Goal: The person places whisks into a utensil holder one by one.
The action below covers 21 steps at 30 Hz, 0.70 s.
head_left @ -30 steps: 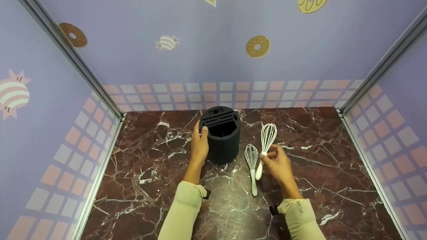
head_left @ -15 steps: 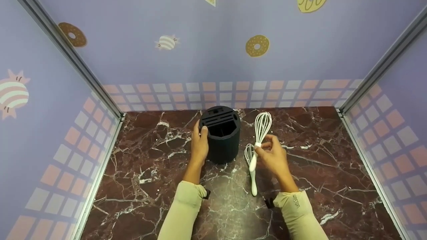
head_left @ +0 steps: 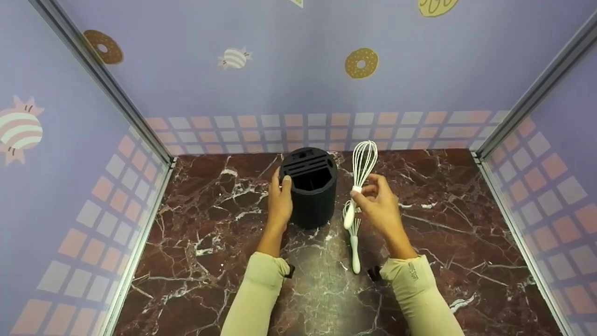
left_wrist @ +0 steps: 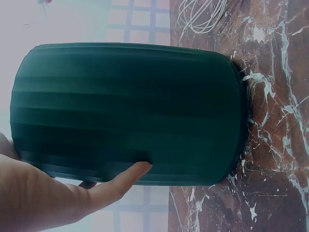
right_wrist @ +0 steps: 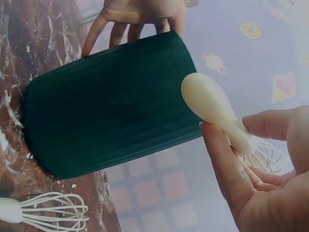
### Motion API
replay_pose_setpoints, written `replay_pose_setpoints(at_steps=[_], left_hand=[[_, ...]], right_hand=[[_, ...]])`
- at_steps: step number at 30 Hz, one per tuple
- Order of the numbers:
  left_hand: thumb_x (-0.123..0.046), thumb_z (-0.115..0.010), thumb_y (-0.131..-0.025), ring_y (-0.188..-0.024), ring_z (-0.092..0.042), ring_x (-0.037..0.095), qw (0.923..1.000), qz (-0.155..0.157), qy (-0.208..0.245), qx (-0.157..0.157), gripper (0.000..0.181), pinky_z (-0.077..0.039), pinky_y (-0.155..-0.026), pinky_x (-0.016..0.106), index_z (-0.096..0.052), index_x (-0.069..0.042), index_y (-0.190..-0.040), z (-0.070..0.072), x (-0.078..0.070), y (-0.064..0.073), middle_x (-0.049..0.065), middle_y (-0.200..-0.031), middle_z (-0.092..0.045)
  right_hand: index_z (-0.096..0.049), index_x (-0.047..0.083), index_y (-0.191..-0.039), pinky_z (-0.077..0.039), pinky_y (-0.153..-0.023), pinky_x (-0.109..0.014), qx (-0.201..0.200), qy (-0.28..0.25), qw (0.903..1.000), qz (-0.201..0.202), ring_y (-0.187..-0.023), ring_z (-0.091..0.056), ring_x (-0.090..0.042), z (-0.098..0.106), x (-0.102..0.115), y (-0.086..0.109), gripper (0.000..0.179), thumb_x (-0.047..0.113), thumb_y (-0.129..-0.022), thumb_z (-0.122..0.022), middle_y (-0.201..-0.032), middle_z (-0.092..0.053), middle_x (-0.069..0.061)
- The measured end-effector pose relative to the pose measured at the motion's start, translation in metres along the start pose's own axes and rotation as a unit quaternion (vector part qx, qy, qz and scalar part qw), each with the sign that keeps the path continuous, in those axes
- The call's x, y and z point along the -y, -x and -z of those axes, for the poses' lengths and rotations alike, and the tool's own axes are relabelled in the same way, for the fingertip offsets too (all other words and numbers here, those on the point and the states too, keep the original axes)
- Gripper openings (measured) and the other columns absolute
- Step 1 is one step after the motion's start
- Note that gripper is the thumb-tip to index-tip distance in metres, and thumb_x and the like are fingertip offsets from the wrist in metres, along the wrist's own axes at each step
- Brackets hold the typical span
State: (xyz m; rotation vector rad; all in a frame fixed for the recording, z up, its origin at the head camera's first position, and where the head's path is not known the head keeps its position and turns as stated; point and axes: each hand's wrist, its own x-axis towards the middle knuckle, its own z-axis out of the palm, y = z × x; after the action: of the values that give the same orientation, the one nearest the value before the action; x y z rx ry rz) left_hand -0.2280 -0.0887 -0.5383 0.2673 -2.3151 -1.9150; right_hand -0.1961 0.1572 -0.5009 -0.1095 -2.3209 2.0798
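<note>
A dark green cylindrical utensil holder stands upright, with narrow slots and larger openings in its black top. My left hand holds its left side, the thumb near the top rim; in the right wrist view, several fingers of this left hand spread along its wall. Just right of the holder, my right hand pinches a white whisk below its wires. Its wire end points up and its handle down. A second, smaller whisk lies on the table, its wires partly hidden behind the raised one.
The tabletop is dark red with white marbling. Purple walls with pink and white squares close in the back and both sides, and the holder stands near the back wall. Metal strips edge the sides.
My right hand has lifted the larger whisk off the table and carried it up and slightly left, towards the holder. The left hand, the holder and the smaller whisk have stayed in place.
</note>
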Motion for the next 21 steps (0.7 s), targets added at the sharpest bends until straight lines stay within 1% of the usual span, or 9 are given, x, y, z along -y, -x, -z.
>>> replay_pose_setpoints(at_steps=[2, 7, 11, 15, 17, 21], left_hand=[[-0.046, -0.04, -0.108, -0.148, -0.036, 0.035, 1.0, 0.001, -0.002, -0.001, 0.057, -0.031, -0.118, 0.058, -0.032, -0.026, -0.161, 0.0, 0.0, 0.0, 0.012, -0.163, -0.034], [-0.046, -0.041, -0.108, -0.148, -0.036, 0.035, 1.0, 0.002, -0.005, -0.006, 0.056, -0.03, -0.118, 0.058, -0.033, -0.027, -0.16, 0.0, 0.0, 0.0, 0.012, -0.162, -0.035], [-0.046, -0.041, -0.107, -0.148, -0.035, 0.035, 1.0, -0.001, -0.006, -0.007, 0.056, -0.03, -0.118, 0.058, -0.034, -0.027, -0.16, 0.0, 0.001, 0.0, 0.012, -0.162, -0.035], [-0.046, -0.041, -0.107, -0.149, -0.034, 0.035, 1.0, -0.002, -0.003, -0.005, 0.057, -0.03, -0.119, 0.057, -0.033, -0.027, -0.161, 0.0, 0.001, -0.001, 0.012, -0.163, -0.034], [-0.047, -0.04, -0.107, -0.149, -0.034, 0.035, 1.0, 0.0, 0.0, -0.003, 0.058, -0.03, -0.119, 0.057, -0.032, -0.027, -0.161, 0.0, 0.001, -0.001, 0.012, -0.163, -0.033], [-0.046, -0.04, -0.108, -0.149, -0.035, 0.034, 1.0, 0.0, 0.001, -0.002, 0.058, -0.031, -0.119, 0.056, -0.032, -0.027, -0.161, -0.001, 0.001, -0.001, 0.012, -0.162, -0.034]], right_hand=[[-0.045, 0.006, -0.142, -0.062, -0.064, -0.046, 0.002, -0.008, 1.0, 0.001, -0.076, -0.07, -0.02, -0.002, 0.002, -0.001, 0.061, 0.011, -0.09, -0.076, -0.106, -0.063, -0.017], [-0.045, 0.005, -0.141, -0.062, -0.063, -0.046, 0.009, -0.009, 0.9998, 0.013, -0.073, -0.071, -0.019, -0.008, 0.008, -0.004, 0.058, 0.01, -0.091, -0.075, -0.104, -0.064, -0.017], [-0.046, 0.008, -0.139, -0.062, -0.064, -0.048, 0.009, -0.02, 0.9995, 0.021, -0.072, -0.071, -0.02, -0.015, 0.016, -0.007, 0.057, 0.01, -0.09, -0.075, -0.102, -0.065, -0.015], [-0.048, 0.01, -0.137, -0.062, -0.063, -0.05, 0.006, -0.003, 0.9992, 0.04, -0.072, -0.073, -0.021, -0.022, 0.023, -0.013, 0.055, 0.012, -0.089, -0.076, -0.101, -0.067, -0.013], [-0.049, 0.011, -0.137, -0.062, -0.062, -0.048, 0.004, 0.014, 0.9984, 0.054, -0.073, -0.073, -0.02, -0.025, 0.026, -0.016, 0.055, 0.013, -0.089, -0.077, -0.1, -0.069, -0.012], [-0.05, 0.012, -0.137, -0.058, -0.055, -0.036, -0.002, 0.039, 0.9961, 0.08, -0.072, -0.073, -0.02, -0.031, 0.033, -0.021, 0.055, 0.015, -0.089, -0.078, -0.098, -0.07, -0.01]])
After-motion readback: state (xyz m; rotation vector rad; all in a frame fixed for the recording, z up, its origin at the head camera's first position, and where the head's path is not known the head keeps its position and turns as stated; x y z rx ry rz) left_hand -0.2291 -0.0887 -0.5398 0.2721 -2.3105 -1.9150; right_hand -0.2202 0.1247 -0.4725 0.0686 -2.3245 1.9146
